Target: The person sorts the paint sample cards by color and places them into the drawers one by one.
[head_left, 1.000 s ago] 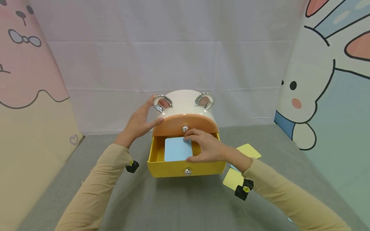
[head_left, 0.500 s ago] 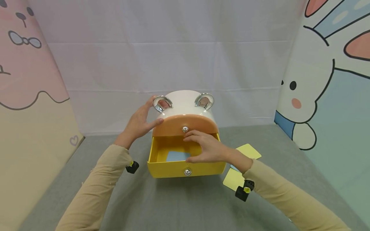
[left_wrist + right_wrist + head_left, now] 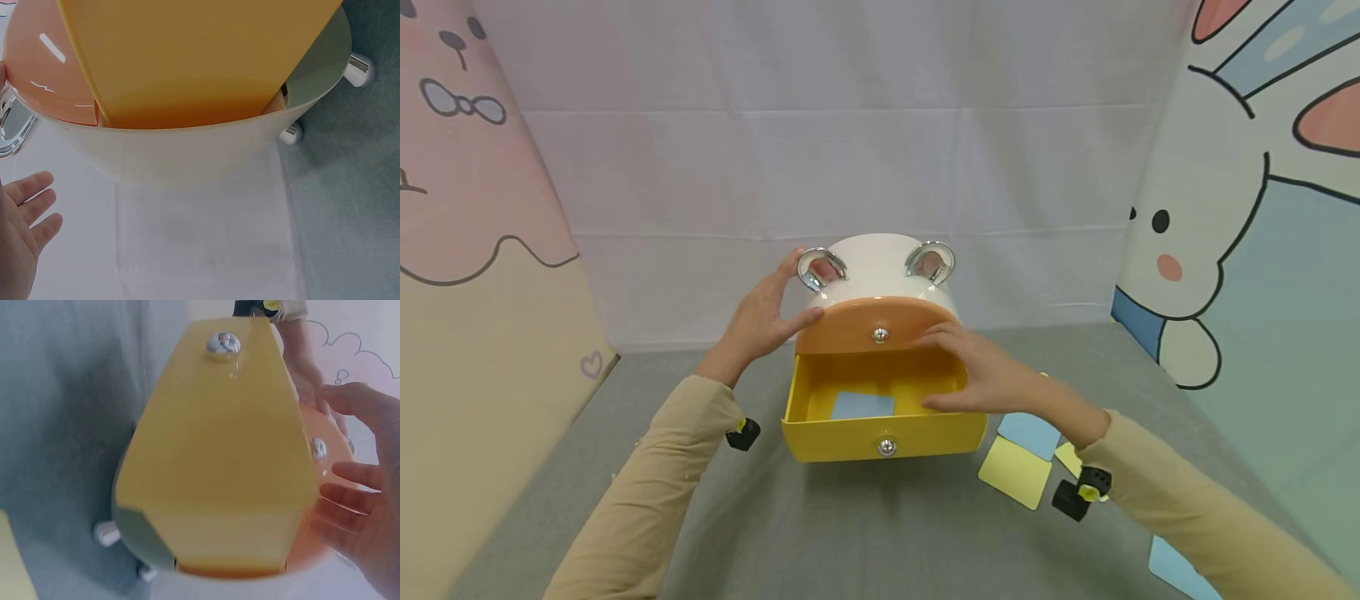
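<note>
A white cabinet [image 3: 877, 262] with two silver ears stands on the grey table. Its orange upper drawer [image 3: 850, 327] is closed, and the yellow lower drawer [image 3: 827, 440] is pulled out. Inside that drawer lies a light blue card [image 3: 862, 406], its lower part hidden behind the drawer front. My left hand [image 3: 766, 312] is at the cabinet's left side, thumb against the edge of the orange front, fingers stretched toward the ear. Over the right part of the open drawer is my right hand [image 3: 988, 373], fingers and thumb spread apart, holding nothing. The right wrist view shows the same spread fingers [image 3: 350, 500] beside the drawer.
Right of the cabinet lie a blue card [image 3: 1032, 434], a yellow card [image 3: 1015, 472] and another yellow one [image 3: 1067, 458] partly under the right arm. Nearer the front is one more blue card [image 3: 1180, 567]. White cloth [image 3: 850, 167] hangs behind the cabinet.
The blue card has dropped from my right hand's grasp into the yellow drawer. My right hand has since moved right, away from it. The left hand stays where it was.
</note>
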The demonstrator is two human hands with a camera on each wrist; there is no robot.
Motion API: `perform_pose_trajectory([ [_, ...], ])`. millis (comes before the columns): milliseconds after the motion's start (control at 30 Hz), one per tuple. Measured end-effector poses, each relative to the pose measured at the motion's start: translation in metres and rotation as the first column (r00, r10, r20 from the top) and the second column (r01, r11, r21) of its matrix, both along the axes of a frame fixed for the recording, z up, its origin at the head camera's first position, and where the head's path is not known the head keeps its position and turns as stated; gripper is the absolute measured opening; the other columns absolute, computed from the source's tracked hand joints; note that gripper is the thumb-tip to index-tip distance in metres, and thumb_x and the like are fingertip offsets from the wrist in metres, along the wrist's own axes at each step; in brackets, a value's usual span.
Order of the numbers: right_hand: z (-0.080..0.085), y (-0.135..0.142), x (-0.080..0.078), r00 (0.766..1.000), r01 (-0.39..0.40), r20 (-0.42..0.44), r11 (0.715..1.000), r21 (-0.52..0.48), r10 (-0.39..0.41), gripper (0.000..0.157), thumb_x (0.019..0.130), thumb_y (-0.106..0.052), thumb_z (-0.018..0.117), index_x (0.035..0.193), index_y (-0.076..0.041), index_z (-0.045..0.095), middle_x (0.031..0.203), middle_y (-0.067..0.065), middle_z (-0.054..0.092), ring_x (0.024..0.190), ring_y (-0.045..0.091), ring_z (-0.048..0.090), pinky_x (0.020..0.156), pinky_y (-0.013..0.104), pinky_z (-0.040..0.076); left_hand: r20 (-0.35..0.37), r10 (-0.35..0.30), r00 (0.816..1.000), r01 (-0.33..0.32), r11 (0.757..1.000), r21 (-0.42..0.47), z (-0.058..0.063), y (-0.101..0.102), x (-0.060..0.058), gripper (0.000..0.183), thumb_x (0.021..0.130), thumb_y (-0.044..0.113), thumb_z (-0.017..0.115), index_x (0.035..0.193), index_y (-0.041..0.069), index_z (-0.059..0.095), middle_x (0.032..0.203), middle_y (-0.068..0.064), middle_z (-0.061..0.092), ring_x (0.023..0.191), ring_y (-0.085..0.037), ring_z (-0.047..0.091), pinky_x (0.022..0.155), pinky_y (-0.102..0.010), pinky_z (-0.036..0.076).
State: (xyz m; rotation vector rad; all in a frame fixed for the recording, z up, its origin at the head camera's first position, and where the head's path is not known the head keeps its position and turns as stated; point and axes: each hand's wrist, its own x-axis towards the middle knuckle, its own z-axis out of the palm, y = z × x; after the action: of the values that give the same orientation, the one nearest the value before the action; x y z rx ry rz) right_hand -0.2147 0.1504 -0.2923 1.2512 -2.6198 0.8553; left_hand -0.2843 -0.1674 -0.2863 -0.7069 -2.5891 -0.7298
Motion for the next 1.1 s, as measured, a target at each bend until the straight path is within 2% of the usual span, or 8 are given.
perform_pose_trajectory([
  [167,-0.005,0.033,0.005,0.992,0.117,0.038,0.992,0.044,-0.119,0.067,0.073,-0.035,0.075,0.127,-0.006,0.048,0.131,0.008,0.047,0.118,0.027,0.044,0.095,0.049,0.038,0.004,0.003,1.0,-0.003,1.0,-0.003,-0.001,0.0,0.0,0.086,0.082,0.05,0.059,0.147,0.024,0.01,0.144,-0.012,0.032,0.13,-0.034,0.031,0.102,-0.054,0.026],
  [367,-0.02,0.073,0.012,0.959,0.258,0.098,0.963,0.077,-0.265,0.067,0.076,-0.036,0.072,0.128,-0.005,0.046,0.131,0.013,0.045,0.116,0.033,0.044,0.091,0.053,0.041,0.005,0.001,1.0,-0.001,1.0,0.004,-0.001,0.0,0.0,0.085,0.082,0.052,0.058,0.147,0.026,0.01,0.144,-0.012,0.033,0.129,-0.033,0.032,0.102,-0.055,0.027],
  [600,-0.036,0.103,0.017,0.936,0.324,0.106,0.938,0.121,-0.336,0.067,0.077,-0.04,0.069,0.126,0.0,0.047,0.126,0.016,0.047,0.111,0.034,0.046,0.087,0.054,0.042,0.0,0.004,1.0,-0.004,1.0,0.01,-0.002,0.0,0.0,0.085,0.081,0.052,0.059,0.147,0.027,0.01,0.144,-0.011,0.033,0.129,-0.033,0.032,0.102,-0.055,0.027],
  [700,-0.05,0.114,0.019,0.925,0.352,0.099,0.925,0.146,-0.368,0.068,0.076,-0.042,0.07,0.124,0.001,0.048,0.121,0.015,0.05,0.108,0.033,0.048,0.084,0.053,0.043,0.001,0.003,1.0,-0.003,1.0,0.011,-0.001,0.0,0.0,0.085,0.081,0.051,0.059,0.147,0.027,0.01,0.144,-0.011,0.033,0.129,-0.033,0.032,0.101,-0.055,0.027],
  [867,-0.078,0.129,0.02,0.884,0.427,0.106,0.88,0.208,-0.455,0.073,0.074,-0.046,0.07,0.123,0.003,0.048,0.116,0.019,0.051,0.106,0.037,0.049,0.082,0.054,0.043,0.004,0.003,1.0,-0.003,1.0,0.007,-0.001,0.0,-0.001,0.085,0.082,0.049,0.059,0.147,0.026,0.01,0.143,-0.012,0.034,0.129,-0.034,0.032,0.101,-0.056,0.026],
  [1033,-0.108,0.137,0.019,0.837,0.49,0.13,0.833,0.259,-0.532,0.08,0.071,-0.047,0.072,0.123,0.008,0.047,0.12,0.026,0.048,0.106,0.04,0.048,0.083,0.055,0.042,0.007,0.004,1.0,-0.004,1.0,0.007,-0.001,-0.001,-0.001,0.085,0.082,0.048,0.06,0.147,0.026,0.01,0.143,-0.012,0.034,0.13,-0.033,0.031,0.102,-0.055,0.026],
  [1100,-0.119,0.139,0.018,0.826,0.504,0.128,0.821,0.268,-0.549,0.081,0.069,-0.047,0.073,0.122,0.009,0.048,0.121,0.028,0.046,0.107,0.042,0.047,0.083,0.056,0.042,0.008,0.004,1.0,-0.004,1.0,0.008,-0.002,-0.001,-0.001,0.085,0.082,0.047,0.06,0.147,0.026,0.01,0.143,-0.012,0.034,0.129,-0.033,0.032,0.102,-0.054,0.026],
])
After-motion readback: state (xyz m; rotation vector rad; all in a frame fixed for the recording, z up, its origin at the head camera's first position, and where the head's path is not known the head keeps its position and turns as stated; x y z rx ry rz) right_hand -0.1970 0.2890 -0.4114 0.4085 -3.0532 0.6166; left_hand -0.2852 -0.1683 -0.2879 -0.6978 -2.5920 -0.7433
